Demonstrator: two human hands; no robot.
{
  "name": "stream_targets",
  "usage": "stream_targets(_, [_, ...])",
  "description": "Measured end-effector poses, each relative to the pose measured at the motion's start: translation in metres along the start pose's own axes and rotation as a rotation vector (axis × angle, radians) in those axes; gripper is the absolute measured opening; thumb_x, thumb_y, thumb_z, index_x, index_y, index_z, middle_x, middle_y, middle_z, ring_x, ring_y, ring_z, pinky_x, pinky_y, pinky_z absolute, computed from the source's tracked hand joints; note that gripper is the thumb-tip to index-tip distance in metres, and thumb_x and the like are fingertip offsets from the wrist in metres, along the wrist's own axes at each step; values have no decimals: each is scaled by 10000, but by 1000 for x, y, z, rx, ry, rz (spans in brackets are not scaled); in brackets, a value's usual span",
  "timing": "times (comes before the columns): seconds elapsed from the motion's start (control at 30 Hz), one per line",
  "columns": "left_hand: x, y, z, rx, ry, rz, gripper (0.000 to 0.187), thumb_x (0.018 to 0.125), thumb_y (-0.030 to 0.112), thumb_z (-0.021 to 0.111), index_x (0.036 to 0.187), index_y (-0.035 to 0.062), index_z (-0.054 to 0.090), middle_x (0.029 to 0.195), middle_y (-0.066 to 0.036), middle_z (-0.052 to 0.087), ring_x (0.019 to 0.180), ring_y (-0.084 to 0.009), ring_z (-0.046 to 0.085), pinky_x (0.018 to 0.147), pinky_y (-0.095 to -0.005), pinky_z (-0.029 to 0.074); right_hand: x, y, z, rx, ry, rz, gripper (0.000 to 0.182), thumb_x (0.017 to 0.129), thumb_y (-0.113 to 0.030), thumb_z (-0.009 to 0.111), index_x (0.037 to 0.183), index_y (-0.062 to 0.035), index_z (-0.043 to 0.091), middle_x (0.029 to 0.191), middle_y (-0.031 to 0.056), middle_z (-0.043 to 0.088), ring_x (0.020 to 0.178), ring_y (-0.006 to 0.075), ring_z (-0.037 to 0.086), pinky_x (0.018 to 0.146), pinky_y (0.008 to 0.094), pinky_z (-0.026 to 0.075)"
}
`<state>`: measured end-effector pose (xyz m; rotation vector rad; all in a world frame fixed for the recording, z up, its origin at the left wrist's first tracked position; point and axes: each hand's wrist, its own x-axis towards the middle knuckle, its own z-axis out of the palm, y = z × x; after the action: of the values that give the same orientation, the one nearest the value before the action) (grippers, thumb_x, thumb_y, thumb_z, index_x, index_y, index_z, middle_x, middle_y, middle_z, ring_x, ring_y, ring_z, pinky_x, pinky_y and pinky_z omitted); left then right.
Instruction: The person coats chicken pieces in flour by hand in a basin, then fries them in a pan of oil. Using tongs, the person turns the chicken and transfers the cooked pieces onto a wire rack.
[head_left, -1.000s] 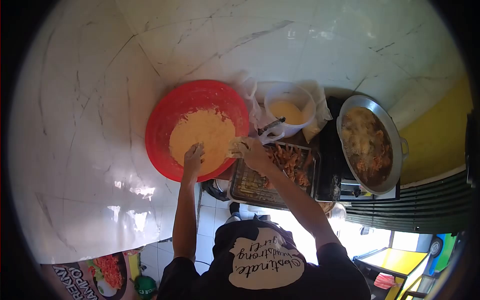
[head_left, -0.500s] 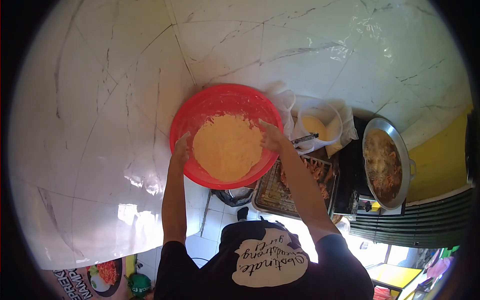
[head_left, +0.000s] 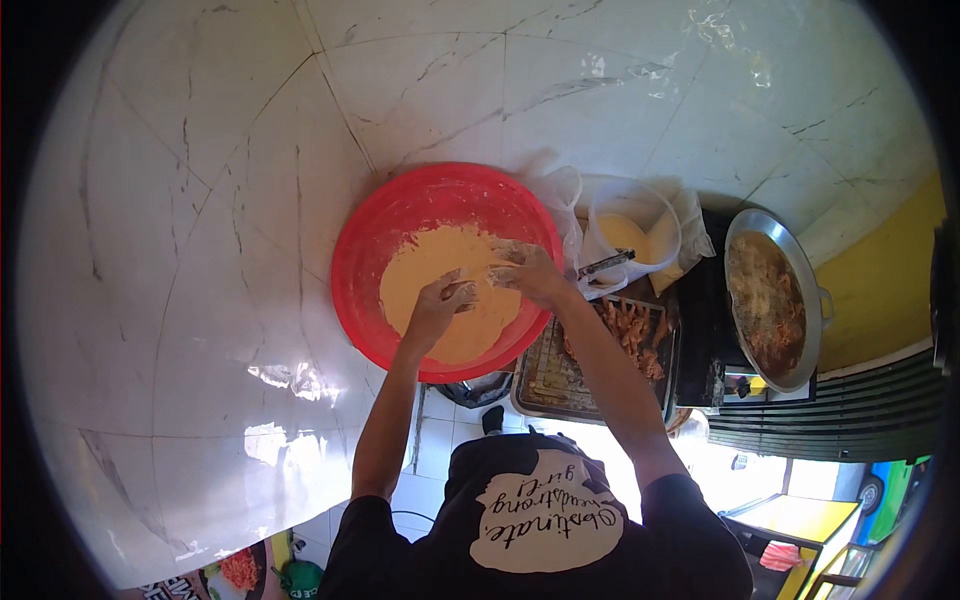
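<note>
A wide red basin (head_left: 350, 285) holds a mound of pale yellow flour (head_left: 450, 250). My left hand (head_left: 446, 302) is over the middle of the flour, its fingers curled and dusted white; whether anything is inside them is too small to tell. Just to the right, my right hand (head_left: 525, 272) reaches into the basin with floury fingers spread apart, touching or just above the flour. The two hands are close together but not touching.
Right of the basin stand a clear tub (head_left: 672, 228) of yellow liquid with a dark-handled utensil (head_left: 607, 263), and a wire-rack tray (head_left: 548, 385) bearing raw meat pieces (head_left: 632, 335). Farther right, a large metal pan (head_left: 806, 280) holds frying food in oil. Tiled wall (head_left: 450, 90) rises behind.
My left hand has moved from the basin's left rim inward over the flour. My right hand has shifted left from the right side. The view has tilted slightly.
</note>
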<state>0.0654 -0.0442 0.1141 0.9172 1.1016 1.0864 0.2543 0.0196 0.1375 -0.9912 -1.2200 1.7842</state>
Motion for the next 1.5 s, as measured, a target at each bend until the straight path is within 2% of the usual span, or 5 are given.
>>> stream_targets(0.4, [-17, -16, 23, 339, -45, 179, 222, 848, 54, 592, 1029, -69, 622, 780, -89, 649, 649, -110, 608, 618, -232, 507, -20, 21, -1, 401, -15, 193, 373, 901, -76, 460, 1268, -30, 418, 1179, 91, 535, 1010, 224, 577, 772, 381, 548])
stream_targets(0.77, [-67, 12, -3, 479, -27, 67, 129, 815, 63, 631, 802, -60, 664, 628, -57, 614, 564, -84, 572, 526, -213, 455, -65, 26, -21, -99, 111, 32, 282, 915, -121, 522, 1149, 36, 533, 1009, 102, 601, 883, 151, 606, 783, 275, 518])
stream_targets(1.0, [-91, 42, -14, 502, -394, -261, 273, 768, 59, 700, 975, -101, 622, 763, -123, 665, 645, -143, 625, 547, -236, 487, -102, 24, -41, -35, 163, -3, 298, 927, -150, 530, 1156, 40, 524, 986, 89, 605, 855, 139, 609, 790, 272, 519])
stream_targets(1.3, [-92, 21, -23, 762, -221, -131, 437, 788, 122, 693, 1151, -73, 550, 976, -206, 655, 863, -224, 656, 766, -296, 513, -163, 22, -68, -288, 394, -21, 257, 910, -89, 518, 1131, 39, 552, 946, 99, 647, 852, 125, 619, 753, 263, 512])
stream_targets(1.5, [-83, -1, -27, 743, -50, 75, 368, 852, 196, 615, 1127, -44, 571, 948, -175, 667, 882, -219, 651, 789, -298, 495, -219, 35, -117, -942, 650, 54, 362, 814, -126, 627, 1128, 27, 533, 964, 181, 633, 896, 278, 637, 778, 326, 504])
